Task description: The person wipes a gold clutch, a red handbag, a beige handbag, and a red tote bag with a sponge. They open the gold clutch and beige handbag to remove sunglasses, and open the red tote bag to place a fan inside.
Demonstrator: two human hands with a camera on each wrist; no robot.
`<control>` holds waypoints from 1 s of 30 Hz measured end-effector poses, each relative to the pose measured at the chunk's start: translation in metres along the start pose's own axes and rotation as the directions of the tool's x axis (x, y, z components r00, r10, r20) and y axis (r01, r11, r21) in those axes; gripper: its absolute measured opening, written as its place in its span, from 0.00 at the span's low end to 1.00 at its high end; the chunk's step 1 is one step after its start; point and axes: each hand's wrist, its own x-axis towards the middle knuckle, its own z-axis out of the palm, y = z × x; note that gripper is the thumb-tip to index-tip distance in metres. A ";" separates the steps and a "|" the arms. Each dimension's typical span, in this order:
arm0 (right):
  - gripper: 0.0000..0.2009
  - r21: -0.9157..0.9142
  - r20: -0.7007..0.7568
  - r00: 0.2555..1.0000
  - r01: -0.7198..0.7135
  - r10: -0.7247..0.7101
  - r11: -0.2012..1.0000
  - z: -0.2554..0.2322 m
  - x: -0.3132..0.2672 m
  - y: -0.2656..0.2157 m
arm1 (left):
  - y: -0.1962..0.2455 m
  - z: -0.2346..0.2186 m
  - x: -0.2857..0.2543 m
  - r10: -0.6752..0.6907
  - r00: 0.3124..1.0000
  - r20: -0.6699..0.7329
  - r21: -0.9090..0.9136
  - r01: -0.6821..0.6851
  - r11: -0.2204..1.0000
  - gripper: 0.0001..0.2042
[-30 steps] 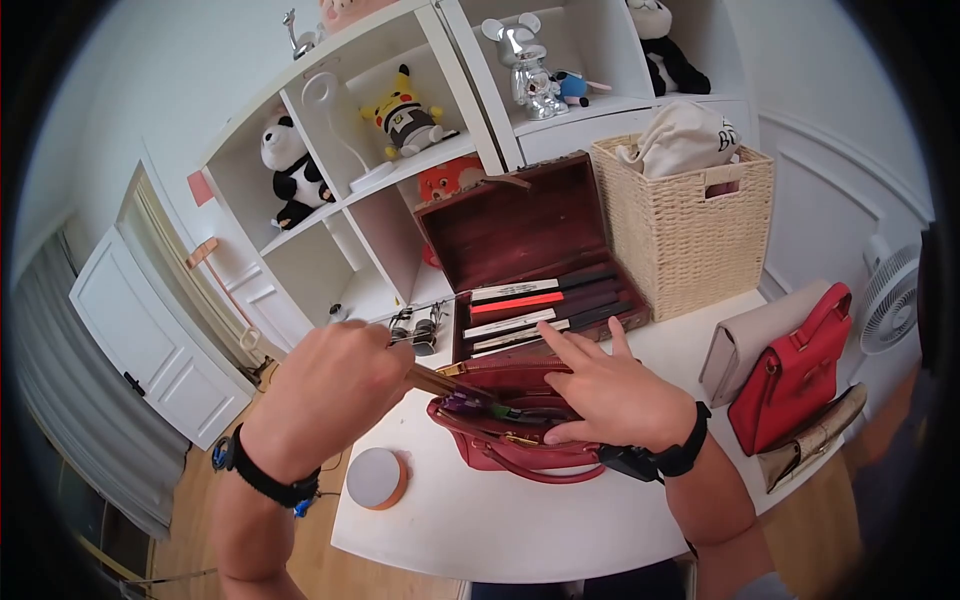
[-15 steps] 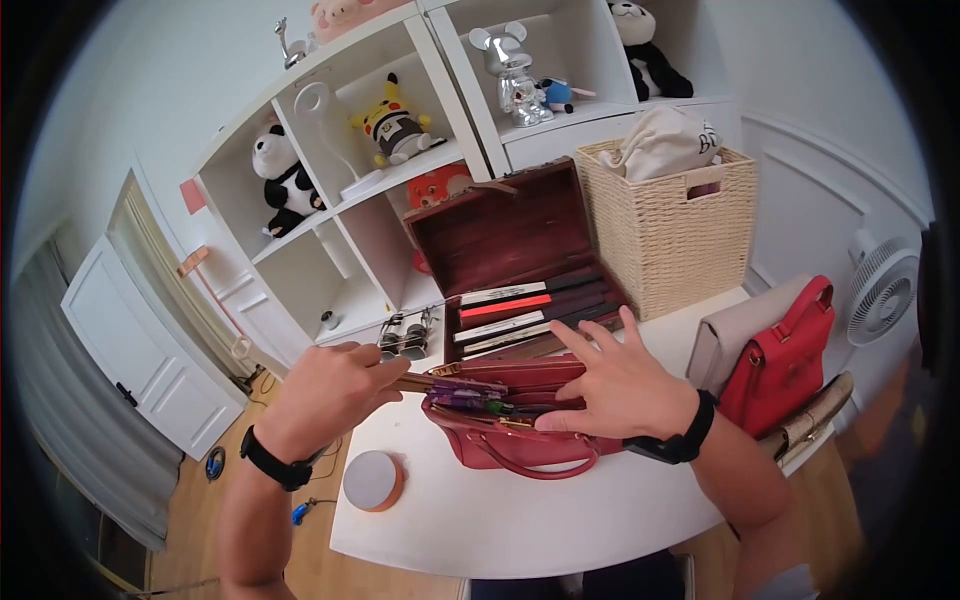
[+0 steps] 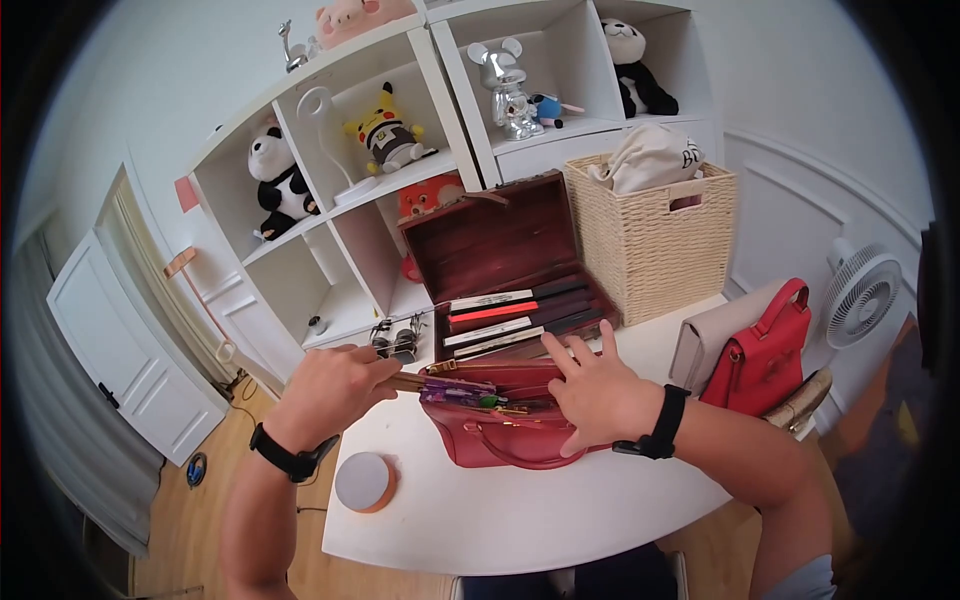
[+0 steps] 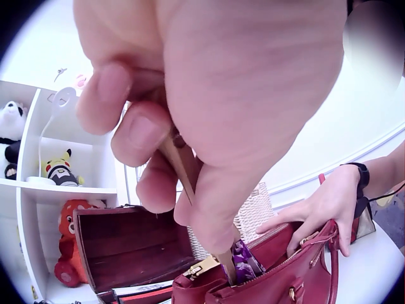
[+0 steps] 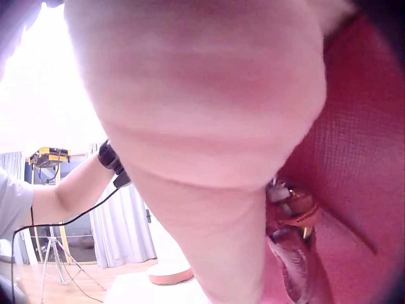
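In the head view a red handbag point(image 3: 480, 440) stands unzipped on the white table. My left hand point(image 3: 335, 392) pinches the wooden handle point(image 3: 408, 382) of a folded fan; its purple part point(image 3: 455, 388) lies in the bag's mouth. The left wrist view shows fingers and thumb around the wooden piece point(image 4: 180, 166), with purple fabric point(image 4: 245, 261) below, inside the bag. My right hand point(image 3: 605, 397) rests with spread fingers on the bag's right end. Something green shows inside the bag.
Behind the bag is an open dark red case point(image 3: 490, 235) holding several long boxes, with sunglasses point(image 3: 398, 338) to its left. A wicker basket point(image 3: 655, 240) stands behind right, more bags point(image 3: 755, 350) at right, and a round speaker-like object point(image 3: 366, 482) front left.
The purple part of the fan shows more above the bag's opening as my left hand has drawn back left. My right hand stays at the bag's right end. The head view has shifted.
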 end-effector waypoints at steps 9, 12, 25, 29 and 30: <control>0.37 0.578 0.120 0.991 -0.125 0.068 0.806 -0.013 0.016 0.025 | 0.000 -0.007 -0.008 -0.035 0.990 0.135 -0.168 0.057 0.984 0.09; 0.26 0.485 0.166 0.971 -0.231 0.170 0.844 0.002 0.036 0.034 | -0.001 -0.009 -0.004 -0.021 0.986 0.164 -0.241 0.061 0.969 0.10; 0.18 0.315 0.195 0.975 0.042 -0.108 0.948 -0.015 0.031 0.025 | 0.006 -0.006 -0.010 -0.121 0.977 0.175 -0.145 0.147 0.978 0.12; 0.17 0.296 0.221 0.967 0.060 -0.129 0.953 -0.017 0.032 0.022 | 0.013 -0.016 -0.017 -0.049 0.994 0.099 -0.146 0.063 0.987 0.13; 0.17 0.296 0.221 0.966 0.062 -0.131 0.953 -0.017 0.029 0.020 | 0.015 -0.020 -0.018 -0.050 0.994 0.100 -0.146 0.065 0.987 0.13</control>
